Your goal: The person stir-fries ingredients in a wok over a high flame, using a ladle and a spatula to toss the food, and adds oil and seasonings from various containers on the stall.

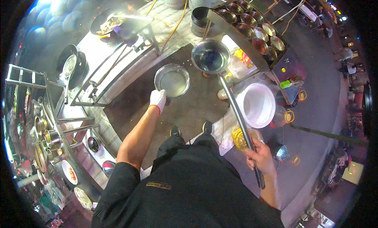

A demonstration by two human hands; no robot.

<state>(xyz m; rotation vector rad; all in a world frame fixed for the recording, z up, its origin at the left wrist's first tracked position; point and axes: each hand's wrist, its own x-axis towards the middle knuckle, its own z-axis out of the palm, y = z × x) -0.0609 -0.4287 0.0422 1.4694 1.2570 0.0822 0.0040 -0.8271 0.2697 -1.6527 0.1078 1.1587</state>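
Observation:
My left hand, in a white glove with an orange cuff, grips the near rim of a round metal basin. The basin hangs over the dark floor, and its inside looks pale grey. In my bare right hand is the long metal handle of a large ladle. The ladle's dark, shiny bowl is up ahead, near the seasoning rack. Beneath the handle stands a white plastic bucket; a bottle of yellow liquid is close to my right hand.
Metal seasoning pots fill a rack at upper right. A wok with food is at upper left, near another wok with a ladle on it. Metal shelving stands left. Oil jugs sit right, and a yellow hose runs ahead.

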